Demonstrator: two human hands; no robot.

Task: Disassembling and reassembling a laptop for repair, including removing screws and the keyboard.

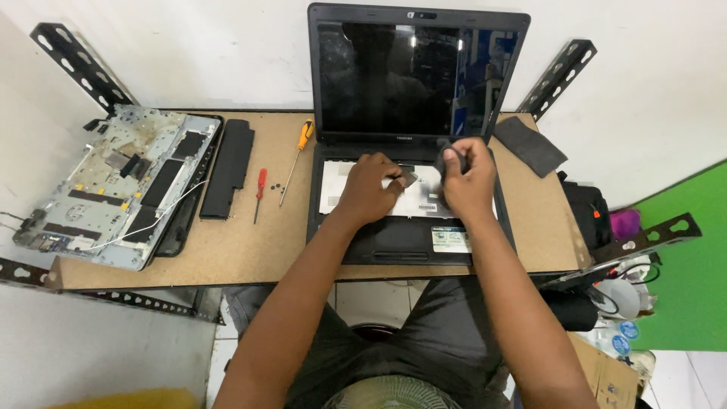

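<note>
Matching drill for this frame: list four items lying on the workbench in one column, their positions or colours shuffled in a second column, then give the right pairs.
Items
1. long screwdriver
2. short screwdriver
3. laptop battery
4. dark flat panel

Descriptions
A. red handle
B. on the table's far right corner, beside the open laptop
C. orange handle
D. long black bar next to the stripped laptop chassis

Pairs: 1-C, 2-A, 3-D, 4-B
</note>
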